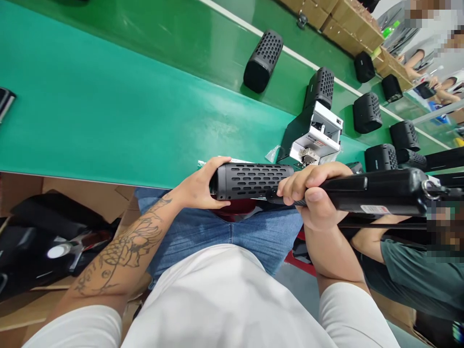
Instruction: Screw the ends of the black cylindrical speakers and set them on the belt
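My left hand [203,187] is closed round the left end of a black speaker [253,180] with a slotted grille. The speaker lies on its side at the table's front edge, just above my lap. My right hand [315,191] grips a black electric screwdriver [377,191], held nearly level, its body pointing off to the right. The driver's front end meets the speaker's right part; its bit is hidden from me. Just beyond my right hand stands a screw feeder [315,135] with a metal front.
Behind the green table [108,111] runs a darker green conveyor [174,43] carrying several speakers, one of them nearest the middle [263,60]. A small clear plastic bag [272,153] lies beside the feeder. Cardboard boxes [350,24] stand at the back. A co-worker's sleeve [416,270] shows at the right.
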Available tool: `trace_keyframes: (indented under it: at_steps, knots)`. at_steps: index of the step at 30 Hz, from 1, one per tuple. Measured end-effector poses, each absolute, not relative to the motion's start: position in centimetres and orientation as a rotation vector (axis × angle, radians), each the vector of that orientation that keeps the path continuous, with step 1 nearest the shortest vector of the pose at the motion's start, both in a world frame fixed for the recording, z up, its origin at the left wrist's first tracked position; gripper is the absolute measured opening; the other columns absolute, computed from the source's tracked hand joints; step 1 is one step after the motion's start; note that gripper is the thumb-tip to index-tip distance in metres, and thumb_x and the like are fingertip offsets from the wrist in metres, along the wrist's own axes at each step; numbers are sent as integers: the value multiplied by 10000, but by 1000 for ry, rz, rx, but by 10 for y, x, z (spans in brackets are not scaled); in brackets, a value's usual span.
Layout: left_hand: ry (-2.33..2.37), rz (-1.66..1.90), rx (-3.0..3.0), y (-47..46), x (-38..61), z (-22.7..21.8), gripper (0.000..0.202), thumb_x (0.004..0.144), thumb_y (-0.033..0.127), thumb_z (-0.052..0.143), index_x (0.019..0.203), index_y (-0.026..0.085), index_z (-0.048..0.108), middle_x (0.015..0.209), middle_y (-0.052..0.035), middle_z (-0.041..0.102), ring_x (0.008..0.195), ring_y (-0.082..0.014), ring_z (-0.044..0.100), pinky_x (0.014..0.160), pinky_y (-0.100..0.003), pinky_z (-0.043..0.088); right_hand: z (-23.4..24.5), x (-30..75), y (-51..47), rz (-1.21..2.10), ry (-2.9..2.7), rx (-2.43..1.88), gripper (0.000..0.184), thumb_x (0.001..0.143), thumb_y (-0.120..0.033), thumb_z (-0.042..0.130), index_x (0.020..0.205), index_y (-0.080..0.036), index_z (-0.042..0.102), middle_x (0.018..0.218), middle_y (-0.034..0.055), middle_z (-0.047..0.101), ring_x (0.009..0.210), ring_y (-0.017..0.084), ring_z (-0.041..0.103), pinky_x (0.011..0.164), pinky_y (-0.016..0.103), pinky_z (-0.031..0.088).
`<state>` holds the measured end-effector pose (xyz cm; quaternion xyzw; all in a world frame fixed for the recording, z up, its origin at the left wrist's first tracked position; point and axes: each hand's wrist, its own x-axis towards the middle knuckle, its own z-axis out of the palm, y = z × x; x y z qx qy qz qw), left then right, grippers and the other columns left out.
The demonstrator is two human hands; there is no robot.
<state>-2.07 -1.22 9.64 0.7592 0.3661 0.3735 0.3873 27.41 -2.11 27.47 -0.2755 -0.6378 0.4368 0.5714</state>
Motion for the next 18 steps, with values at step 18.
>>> trace_keyframes:
  at_steps: [18]
  knots:
    - [942,960,2027,-12,-24,98,1178,869,445,1073,1861,301,453,1801,-187,694,1660,-447,758,1426,-595,645,257,277,-24,1130,-1649,-593,317,1035,-434,997,917,-300,735,671,-63,739,447,137,639,528,304,659]
